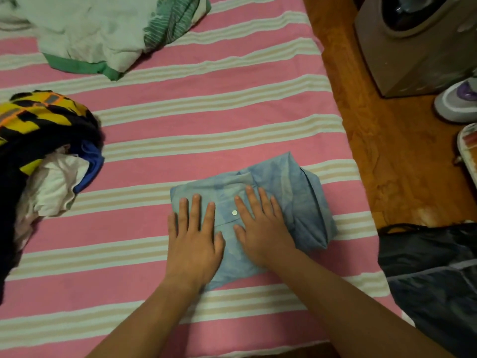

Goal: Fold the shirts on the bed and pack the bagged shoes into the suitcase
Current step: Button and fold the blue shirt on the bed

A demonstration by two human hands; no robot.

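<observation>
A light blue button shirt (289, 187) lies folded into a compact rectangle on the pink striped bed (206, 104), near its right edge. My left hand (193, 236) lies flat on the shirt's left part, fingers straight. Beside it, my right hand (260, 228) presses flat on the shirt's middle, next to a white button. A dark open suitcase (433, 275) sits on the floor at the lower right, beside the bed. No bagged shoes can be made out.
A heap of unfolded clothes (44, 151), yellow-black, white and blue, lies at the bed's left edge. A pale garment with green trim (98, 34) is at the top left. On the wooden floor (387, 151) stand a grey appliance (413, 42) and a sneaker (456, 102).
</observation>
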